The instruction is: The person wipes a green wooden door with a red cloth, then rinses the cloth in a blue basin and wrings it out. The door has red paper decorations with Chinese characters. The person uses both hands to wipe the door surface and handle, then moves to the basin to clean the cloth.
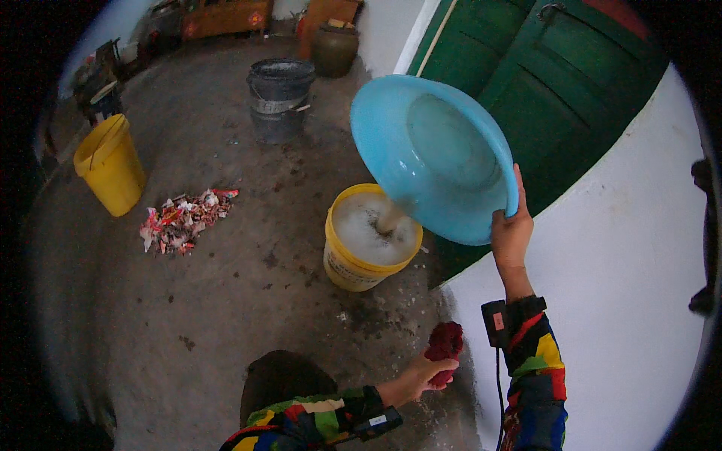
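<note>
My right hand [512, 234] grips the rim of a light blue plastic basin [389, 135], which is tilted over a yellow bucket [352, 276]. Murky water [389, 221] runs from the basin's lower edge into the bucket. White foam [358, 217] covers much of the liquid inside, close to the brim. Lower down, my left hand [420, 377] is closed around a wet-looking dark red cloth [445, 344], held apart from both basin and bucket.
A heap of litter [189, 220] lies on the concrete floor [225, 315], near another yellow bucket [115, 175]. A dark bucket [280, 101] and a brown jar [334, 51] stand farther back. Green doors [569, 73] and a white wall [620, 270] border the right side.
</note>
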`<move>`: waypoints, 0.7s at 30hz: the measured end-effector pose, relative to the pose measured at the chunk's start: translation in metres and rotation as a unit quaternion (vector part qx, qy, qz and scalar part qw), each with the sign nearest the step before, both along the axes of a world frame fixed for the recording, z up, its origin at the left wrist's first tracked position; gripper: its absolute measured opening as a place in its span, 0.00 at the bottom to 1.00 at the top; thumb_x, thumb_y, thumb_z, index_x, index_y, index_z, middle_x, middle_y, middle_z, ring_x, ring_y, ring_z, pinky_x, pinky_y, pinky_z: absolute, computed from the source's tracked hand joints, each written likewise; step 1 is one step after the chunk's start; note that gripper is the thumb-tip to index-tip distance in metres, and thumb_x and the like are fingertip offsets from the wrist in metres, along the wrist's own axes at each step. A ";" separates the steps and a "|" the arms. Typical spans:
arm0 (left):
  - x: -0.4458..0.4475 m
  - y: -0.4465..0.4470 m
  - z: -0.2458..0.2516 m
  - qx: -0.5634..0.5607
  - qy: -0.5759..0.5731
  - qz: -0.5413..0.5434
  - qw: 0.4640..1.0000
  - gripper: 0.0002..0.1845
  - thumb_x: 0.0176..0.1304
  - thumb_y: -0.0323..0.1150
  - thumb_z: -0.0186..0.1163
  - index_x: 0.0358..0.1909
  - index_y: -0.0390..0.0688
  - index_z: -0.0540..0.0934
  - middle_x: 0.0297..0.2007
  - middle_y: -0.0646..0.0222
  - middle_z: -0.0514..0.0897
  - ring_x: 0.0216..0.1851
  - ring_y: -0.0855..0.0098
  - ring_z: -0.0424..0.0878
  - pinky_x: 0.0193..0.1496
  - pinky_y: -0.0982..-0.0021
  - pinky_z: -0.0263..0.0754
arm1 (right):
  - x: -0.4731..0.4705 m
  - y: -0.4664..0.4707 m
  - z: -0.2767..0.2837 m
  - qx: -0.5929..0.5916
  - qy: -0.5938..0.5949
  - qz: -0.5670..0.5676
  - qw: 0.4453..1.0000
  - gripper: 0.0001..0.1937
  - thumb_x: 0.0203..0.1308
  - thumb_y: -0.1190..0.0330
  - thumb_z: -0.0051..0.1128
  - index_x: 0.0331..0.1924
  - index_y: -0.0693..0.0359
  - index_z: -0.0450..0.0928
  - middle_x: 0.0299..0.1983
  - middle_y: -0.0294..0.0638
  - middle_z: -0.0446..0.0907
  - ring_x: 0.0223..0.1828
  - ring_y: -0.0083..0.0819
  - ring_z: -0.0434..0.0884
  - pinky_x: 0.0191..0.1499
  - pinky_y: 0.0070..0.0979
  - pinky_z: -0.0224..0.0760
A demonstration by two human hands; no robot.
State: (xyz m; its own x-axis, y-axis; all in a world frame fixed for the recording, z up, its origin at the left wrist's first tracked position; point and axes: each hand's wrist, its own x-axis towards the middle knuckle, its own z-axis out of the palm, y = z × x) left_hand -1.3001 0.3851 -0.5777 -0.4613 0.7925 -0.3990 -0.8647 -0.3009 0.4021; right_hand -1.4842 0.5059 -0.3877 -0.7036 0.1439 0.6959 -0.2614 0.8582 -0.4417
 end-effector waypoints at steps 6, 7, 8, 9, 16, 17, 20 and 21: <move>-0.005 0.006 -0.006 -0.033 -0.008 0.066 0.997 0.32 0.48 0.39 0.74 0.54 0.51 0.69 0.38 0.72 0.79 0.39 0.72 0.79 0.40 0.65 0.79 | 0.024 -0.010 -0.007 0.077 0.011 0.033 0.996 0.38 0.54 0.90 0.49 0.69 0.47 0.63 0.68 0.44 0.66 0.66 0.46 0.68 0.66 0.38 0.65; -0.005 0.006 -0.004 -0.050 -0.008 0.092 0.995 0.34 0.48 0.38 0.75 0.55 0.50 0.68 0.39 0.71 0.79 0.40 0.72 0.79 0.39 0.64 0.79 | 0.024 -0.010 -0.010 0.098 0.006 0.035 0.995 0.38 0.53 0.90 0.49 0.69 0.47 0.64 0.67 0.45 0.66 0.66 0.47 0.68 0.66 0.37 0.65; -0.004 0.006 -0.005 -0.071 -0.010 0.109 0.991 0.35 0.47 0.37 0.75 0.57 0.50 0.67 0.41 0.70 0.78 0.40 0.71 0.79 0.39 0.64 0.79 | 0.027 -0.009 -0.016 0.102 0.012 0.031 0.994 0.39 0.53 0.90 0.49 0.69 0.47 0.64 0.67 0.45 0.67 0.66 0.47 0.68 0.66 0.37 0.65; -0.004 0.004 -0.002 -0.066 0.003 0.123 0.990 0.38 0.47 0.37 0.75 0.58 0.49 0.66 0.43 0.68 0.77 0.41 0.70 0.78 0.39 0.64 0.79 | 0.026 -0.007 -0.019 0.112 0.021 0.032 0.993 0.39 0.53 0.90 0.49 0.68 0.46 0.64 0.67 0.46 0.67 0.66 0.47 0.68 0.66 0.36 0.65; -0.024 0.000 0.011 -0.151 0.049 0.202 0.967 0.40 0.51 0.41 0.74 0.63 0.48 0.62 0.46 0.68 0.77 0.45 0.67 0.78 0.46 0.60 0.77 | 0.036 0.019 -0.034 0.045 0.048 -0.014 0.998 0.41 0.48 0.89 0.47 0.69 0.47 0.64 0.64 0.50 0.70 0.62 0.46 0.74 0.60 0.35 0.71; -0.029 -0.001 0.013 -0.171 0.068 0.214 0.959 0.39 0.53 0.42 0.73 0.62 0.49 0.62 0.44 0.70 0.78 0.46 0.68 0.79 0.49 0.59 0.76 | 0.044 0.025 -0.037 0.016 0.056 -0.013 0.998 0.40 0.49 0.89 0.47 0.69 0.48 0.64 0.63 0.50 0.71 0.62 0.45 0.74 0.61 0.35 0.71; -0.044 -0.002 0.019 -0.236 0.176 0.301 0.907 0.44 0.51 0.43 0.74 0.65 0.44 0.60 0.46 0.68 0.78 0.46 0.65 0.78 0.50 0.61 0.76 | 0.087 0.052 -0.045 -0.057 -0.022 -0.046 0.997 0.38 0.49 0.88 0.47 0.68 0.52 0.65 0.60 0.51 0.74 0.60 0.43 0.76 0.58 0.34 0.71; -0.048 -0.003 0.020 -0.238 0.250 0.314 0.884 0.44 0.51 0.43 0.74 0.66 0.43 0.60 0.49 0.64 0.76 0.48 0.63 0.77 0.51 0.62 0.75 | 0.105 0.061 -0.050 -0.054 -0.021 -0.034 0.998 0.38 0.49 0.88 0.48 0.68 0.54 0.65 0.59 0.52 0.76 0.58 0.42 0.78 0.57 0.33 0.72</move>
State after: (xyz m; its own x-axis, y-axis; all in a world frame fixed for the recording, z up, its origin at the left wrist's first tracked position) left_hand -1.3480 0.3826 -0.5578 -0.9641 0.1143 -0.2399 -0.2651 -0.3517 0.8978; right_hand -1.3791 0.5671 -0.4373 -0.7180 0.2649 0.6437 -0.1836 0.8199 -0.5423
